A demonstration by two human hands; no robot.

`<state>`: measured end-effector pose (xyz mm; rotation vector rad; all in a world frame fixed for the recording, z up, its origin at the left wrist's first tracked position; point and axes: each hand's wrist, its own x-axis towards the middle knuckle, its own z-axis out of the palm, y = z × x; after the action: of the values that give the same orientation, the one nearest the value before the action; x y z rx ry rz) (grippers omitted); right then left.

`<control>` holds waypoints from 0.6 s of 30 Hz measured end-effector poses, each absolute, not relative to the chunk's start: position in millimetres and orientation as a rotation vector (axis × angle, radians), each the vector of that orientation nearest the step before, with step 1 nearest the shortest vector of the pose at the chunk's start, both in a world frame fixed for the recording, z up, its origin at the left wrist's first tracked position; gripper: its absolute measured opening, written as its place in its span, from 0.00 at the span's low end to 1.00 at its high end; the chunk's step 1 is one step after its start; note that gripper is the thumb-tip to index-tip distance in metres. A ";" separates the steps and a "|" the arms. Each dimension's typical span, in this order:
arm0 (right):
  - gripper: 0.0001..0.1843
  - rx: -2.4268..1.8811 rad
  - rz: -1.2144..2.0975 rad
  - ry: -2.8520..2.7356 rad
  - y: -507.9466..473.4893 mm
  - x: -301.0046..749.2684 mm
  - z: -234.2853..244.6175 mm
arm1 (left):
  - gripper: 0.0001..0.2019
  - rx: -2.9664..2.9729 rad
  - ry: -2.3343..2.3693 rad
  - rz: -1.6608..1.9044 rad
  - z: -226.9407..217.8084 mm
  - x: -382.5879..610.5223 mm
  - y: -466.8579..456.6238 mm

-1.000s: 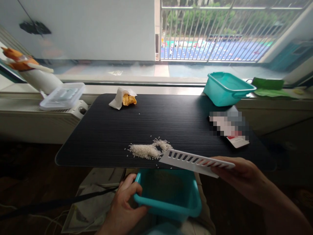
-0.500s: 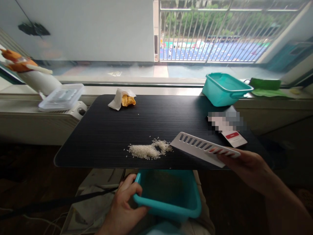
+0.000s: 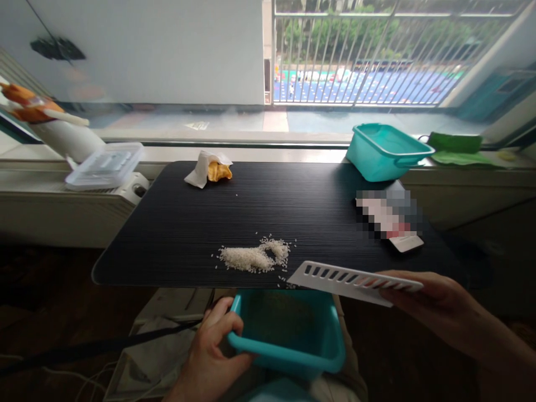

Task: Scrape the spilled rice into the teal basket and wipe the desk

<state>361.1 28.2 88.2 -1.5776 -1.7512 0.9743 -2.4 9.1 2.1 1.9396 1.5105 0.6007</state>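
My right hand grips a white slotted plastic plate by its right end, and the plate's left tip lies at the table's front edge. A few grains lie by that tip. Just left of it, a pile of white rice is spread on the black table. My left hand is closed around the left rim of a teal plastic bin. The bin sits below the table's front edge, over my lap; its bottom is in shadow.
A second teal bin stands at the table's back right, with a partly blurred phone in front of it. Crumpled white tissue with a yellow piece lies at the back left. A clear plastic lid rests on the radiator at the left.
My right hand has brought the slotted plate down and toward me, to the table's front edge. Some grains have shifted with it from the pile's right side. My left hand stays on the bin.
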 end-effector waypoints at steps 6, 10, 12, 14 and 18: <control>0.11 -1.580 0.960 -1.688 22.2 360.5 91.0 | 0.07 1.954 1.523 0.626 0.7 -2.4 9.0; 0.10 -1.508 0.968 -1.787 23.3 359.6 89.5 | 0.07 1.926 1.480 0.613 0.8 -2.4 8.2; 0.10 -1.470 0.922 -1.787 26.0 357.2 88.4 | 0.07 1.916 1.487 0.603 0.8 -2.5 8.0; 0.10 -1.466 0.904 -1.768 29.0 352.9 88.4 | 0.07 1.911 1.508 0.605 0.6 -2.6 8.0; 0.10 -1.428 1.012 -1.839 30.2 344.7 92.0 | 0.07 1.899 1.504 0.597 1.4 -3.1 7.9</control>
<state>344.7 30.2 92.0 -1.4284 -1.8385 1.0120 -3.1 7.9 1.4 1.8991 1.5037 0.5970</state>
